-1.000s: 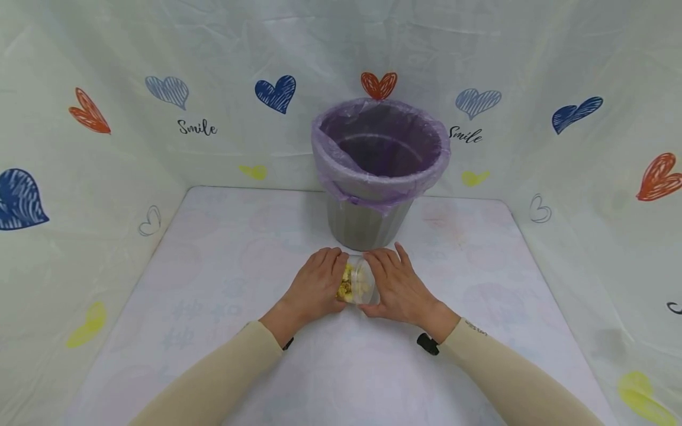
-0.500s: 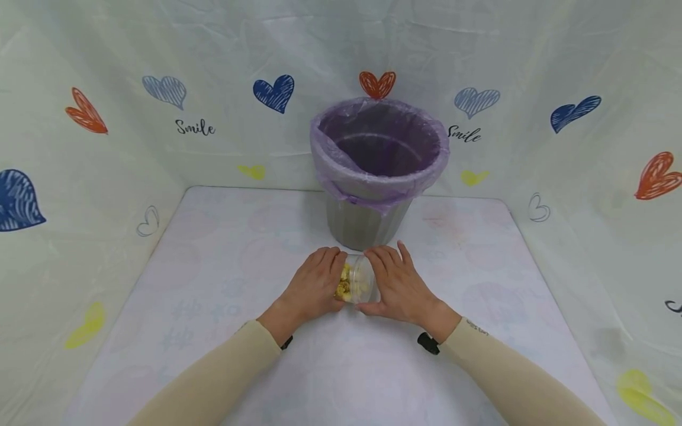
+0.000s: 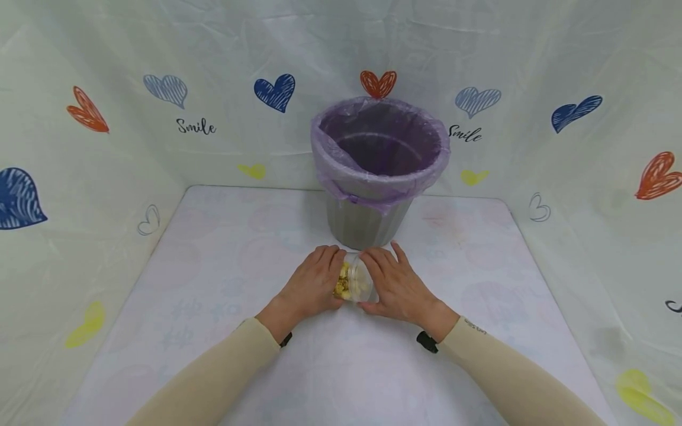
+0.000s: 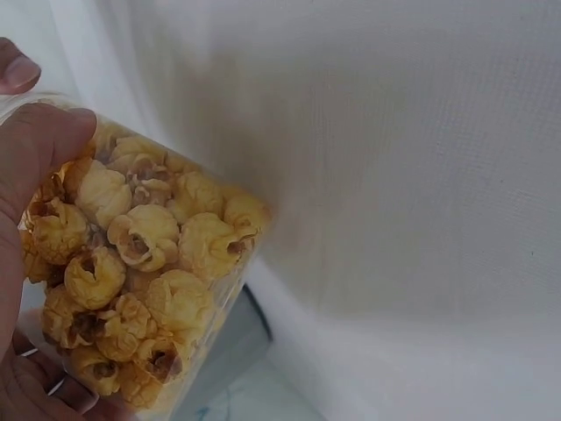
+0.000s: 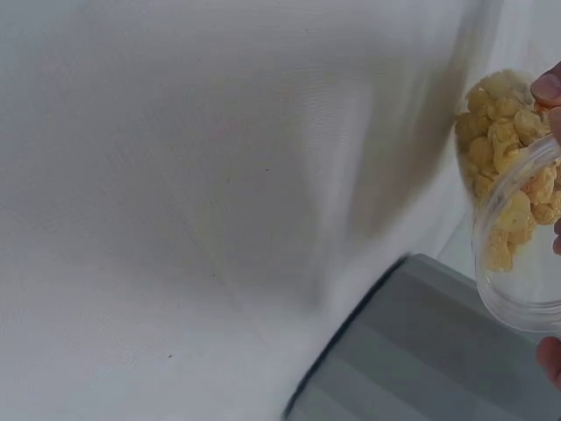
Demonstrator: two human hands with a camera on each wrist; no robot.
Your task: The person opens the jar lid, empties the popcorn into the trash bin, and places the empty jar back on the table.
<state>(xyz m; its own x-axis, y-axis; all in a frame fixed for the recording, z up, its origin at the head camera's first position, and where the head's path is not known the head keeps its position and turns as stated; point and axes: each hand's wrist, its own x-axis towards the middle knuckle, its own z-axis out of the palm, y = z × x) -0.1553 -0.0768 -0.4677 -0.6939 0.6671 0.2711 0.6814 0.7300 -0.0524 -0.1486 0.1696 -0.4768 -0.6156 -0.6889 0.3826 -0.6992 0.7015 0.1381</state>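
A clear plastic jar (image 3: 342, 281) of yellow popcorn is held sideways in front of the bin, its lid end to the right. My left hand (image 3: 311, 284) grips the jar's body, thumb on the near side. In the left wrist view, caramel-coloured popcorn (image 4: 145, 237) fills the part of the jar by that hand. My right hand (image 3: 398, 285) curls round the clear round lid (image 3: 364, 281), fingers over the far side and thumb on the near side. The right wrist view shows the lid's rim (image 5: 484, 254) fitted against the jar; most of that hand is cut off.
A grey trash bin (image 3: 362, 222) stands just beyond the hands, lined with a purple bag (image 3: 380, 186) folded over its rim. The white table (image 3: 245, 260) is enclosed at the back and sides by a pale curtain (image 3: 314, 35) printed with hearts.
The jar and both hands have shifted very slightly left, the right fingers moving a little with the lid. Both grips look the same.
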